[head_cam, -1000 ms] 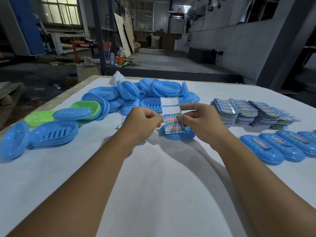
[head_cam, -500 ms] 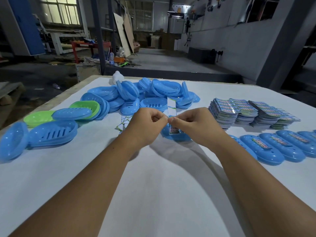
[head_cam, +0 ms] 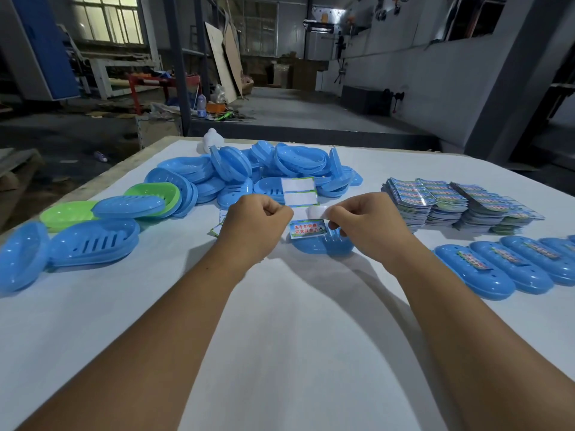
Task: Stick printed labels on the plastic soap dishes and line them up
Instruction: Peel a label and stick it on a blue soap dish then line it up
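Far left on the counter: loose blue soap dishes, two green dishes, all empty. My left hand, grip clenched, pinches the label sheet, whose blank backing stands up over the dish pile. My right hand, fingers curled, pinches a label half peeled off that sheet. One printed label remains, above a blue dish. Right: label stacks, row of labelled dishes.

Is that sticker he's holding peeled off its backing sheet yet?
Partly. The label curls up white-side-out in the right hand, one end apparently still on the backing sheet.
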